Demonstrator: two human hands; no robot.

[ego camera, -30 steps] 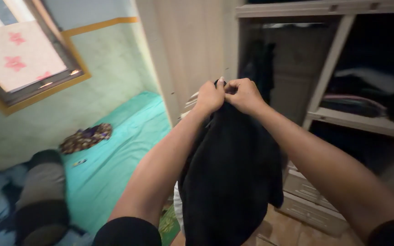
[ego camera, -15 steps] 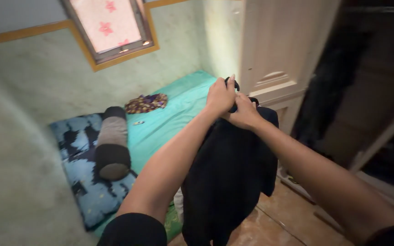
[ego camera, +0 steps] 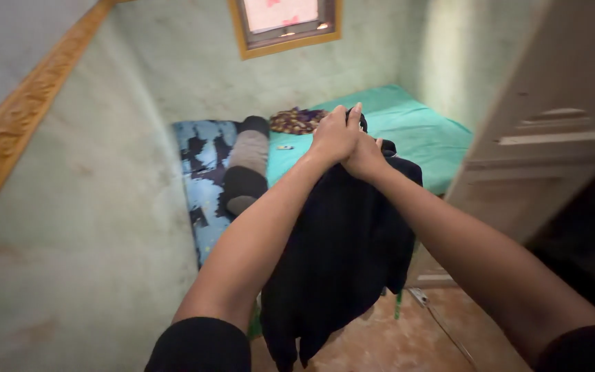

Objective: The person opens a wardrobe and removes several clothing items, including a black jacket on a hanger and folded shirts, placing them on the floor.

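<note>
Pale green textured walls point(ego camera: 91, 207) close in on a bed point(ego camera: 414, 134) with a teal sheet. Above the bed's far side sits a small window point(ego camera: 287, 21) in an orange frame, glowing pink. Right of the bed stands a cream wardrobe door point(ego camera: 552, 138); below it, brown floor tiles point(ego camera: 414, 337).

The garment point(ego camera: 342, 241) is dark, matt cloth, soft and finely ribbed. The sheet point(ego camera: 408, 131) is smooth, matt turquoise cloth; the bolster point(ego camera: 246, 165) is plain grey and black fabric. The walls point(ego camera: 70, 207) look rough, mottled plaster. The wardrobe door point(ego camera: 552, 131) is pale, satin-painted wood. The floor point(ego camera: 414, 337) is glossy tile.
</note>
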